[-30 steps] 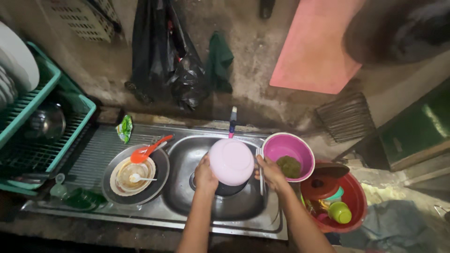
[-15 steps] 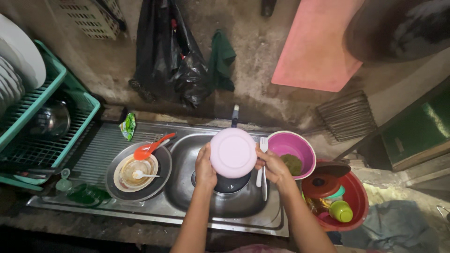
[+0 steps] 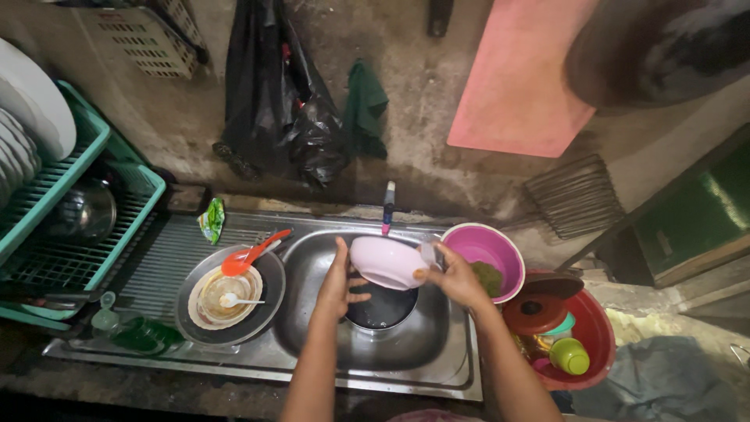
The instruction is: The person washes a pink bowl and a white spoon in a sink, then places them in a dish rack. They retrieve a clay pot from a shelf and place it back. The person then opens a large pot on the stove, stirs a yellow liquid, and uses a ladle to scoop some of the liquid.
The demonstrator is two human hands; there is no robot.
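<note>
At the centre of the frame, the pale pink bowl [image 3: 387, 262] is held tilted over the steel sink [image 3: 312, 344], between both hands. The left hand [image 3: 341, 283] cups its left rim with fingers spread; the right hand [image 3: 457, 280] grasps the right rim, seemingly pinching a small sponge as well. The bowl's wide axis runs left to right, and both hands are equally close. A purple basin [image 3: 500, 252] sits just right.

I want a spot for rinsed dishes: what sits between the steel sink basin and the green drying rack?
In the head view, the ribbed drainboard lies there, bearing a dark pan stacked with a plate, white spoon and orange ladle.
</note>
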